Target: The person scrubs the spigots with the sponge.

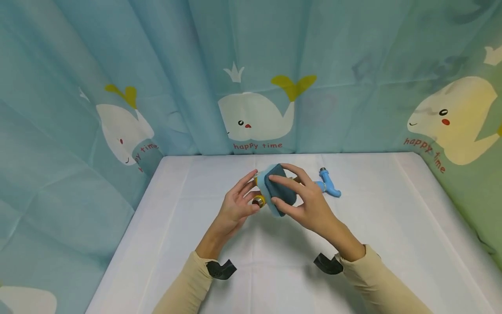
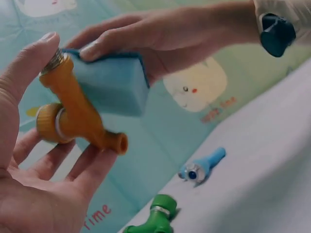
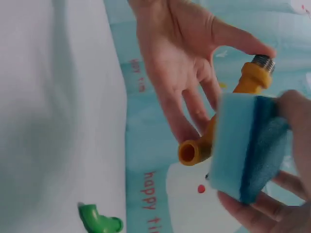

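At the centre of the head view the left hand (image 1: 235,205) holds an orange plastic faucet (image 2: 73,114) between thumb and fingers: the thumb tip presses on the metal threaded end at the upper left of the left wrist view, while the loosely curved fingers support the spout and the round cap from below. The right hand (image 1: 310,203) grips a blue sponge (image 1: 279,189), thumb on one edge and fingers over the other, with its darker scouring layer (dark teal, facing the camera in the head view) turned outward. The sponge's pale blue side lies against the faucet body, as the right wrist view shows at its right half. Both hands are raised above the white surface (image 1: 392,244), which fills the lower part of the head view.

Just right of the right hand in the head view, a blue faucet (image 1: 329,185) lies on the surface. A green faucet (image 2: 158,221) lies at the bottom centre of the left wrist view, near the surface's edge. Behind everything hangs a teal curtain (image 1: 176,65) printed with white whales and the words "happy time".
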`<state>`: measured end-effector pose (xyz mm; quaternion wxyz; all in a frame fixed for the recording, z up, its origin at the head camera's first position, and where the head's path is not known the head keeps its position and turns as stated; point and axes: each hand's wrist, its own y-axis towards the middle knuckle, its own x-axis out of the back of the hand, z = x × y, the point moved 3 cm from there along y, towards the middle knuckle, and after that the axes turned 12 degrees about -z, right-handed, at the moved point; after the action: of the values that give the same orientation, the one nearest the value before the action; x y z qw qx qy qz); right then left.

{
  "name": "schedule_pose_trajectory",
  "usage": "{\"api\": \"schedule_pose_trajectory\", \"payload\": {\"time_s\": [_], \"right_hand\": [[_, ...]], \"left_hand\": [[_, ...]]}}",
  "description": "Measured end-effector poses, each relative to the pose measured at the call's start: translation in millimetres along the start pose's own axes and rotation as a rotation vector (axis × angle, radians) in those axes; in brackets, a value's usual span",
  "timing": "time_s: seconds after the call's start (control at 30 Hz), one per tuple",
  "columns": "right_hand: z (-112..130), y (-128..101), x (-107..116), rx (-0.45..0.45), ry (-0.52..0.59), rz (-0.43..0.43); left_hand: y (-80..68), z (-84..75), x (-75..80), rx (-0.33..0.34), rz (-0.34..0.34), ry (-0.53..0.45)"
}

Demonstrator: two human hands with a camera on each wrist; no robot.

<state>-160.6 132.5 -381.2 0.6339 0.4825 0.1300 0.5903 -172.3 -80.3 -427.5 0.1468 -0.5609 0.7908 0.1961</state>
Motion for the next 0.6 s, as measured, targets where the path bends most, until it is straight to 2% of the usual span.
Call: {"api": "schedule_pose_trajectory", "payload": {"time_s": [0.17, 0.27, 0.37, 0.5, 0.6], "right_hand": [[-0.7, 6.3, 0.1, 0.057, -0.122, 0.027], [0.6, 6.2, 1.0, 0.08, -0.115, 0.044], [1.2, 4.3, 0.7, 0.096, -0.095, 0.079], [-7.0, 0.4, 2.7, 0.036, -0.161, 0.06], [-9.4, -3.3, 4.5, -0.009, -0.118, 0.021]], "left_hand": [[1.2, 1.5, 1.9, 0.012, -0.014, 0.091], [1.4, 2.1, 2.4, 0.021, -0.024, 0.103], [1.7, 0.4, 1.3, 0.019, -0.024, 0.074], [2.9, -1.7, 1.1, 0.022, -0.032, 0.019], [4.1, -1.2, 2.5, 0.031, -0.042, -0.005]]}}
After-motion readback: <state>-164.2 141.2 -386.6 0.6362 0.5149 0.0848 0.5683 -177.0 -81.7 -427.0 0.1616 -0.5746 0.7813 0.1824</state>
